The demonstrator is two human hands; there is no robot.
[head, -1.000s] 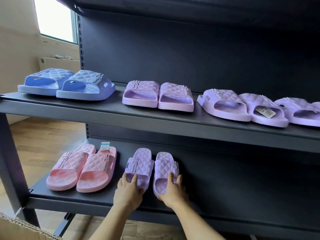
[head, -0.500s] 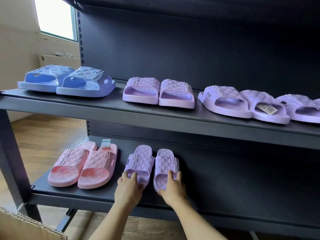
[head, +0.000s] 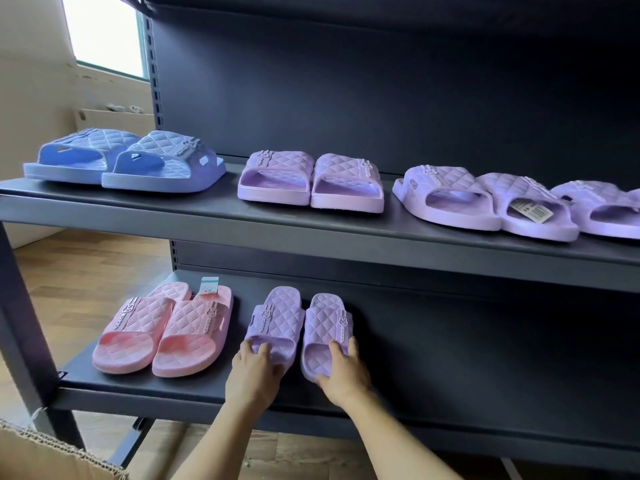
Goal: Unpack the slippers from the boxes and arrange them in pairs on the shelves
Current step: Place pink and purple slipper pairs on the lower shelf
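Two small purple quilted slippers lie side by side on the lower shelf (head: 467,368), toes toward the back. My left hand (head: 254,375) holds the near end of the left slipper (head: 273,320), fingers laid over its heel. My right hand (head: 346,372) holds the near end of the right slipper (head: 327,323), fingers in the footbed and thumb at its edge. The two slippers touch along their inner sides. A pink pair (head: 162,334) with a tag lies just to their left.
The upper shelf (head: 311,226) carries a blue pair (head: 128,161), a lilac pair (head: 311,181) and more purple slippers (head: 485,202) to the right. A cardboard box edge (head: 41,455) shows at the bottom left. The lower shelf is bare right of my hands.
Both hands stay on the purple pair. The right slipper has been nudged slightly so the pair sits closer and straighter; the view has shifted a little.
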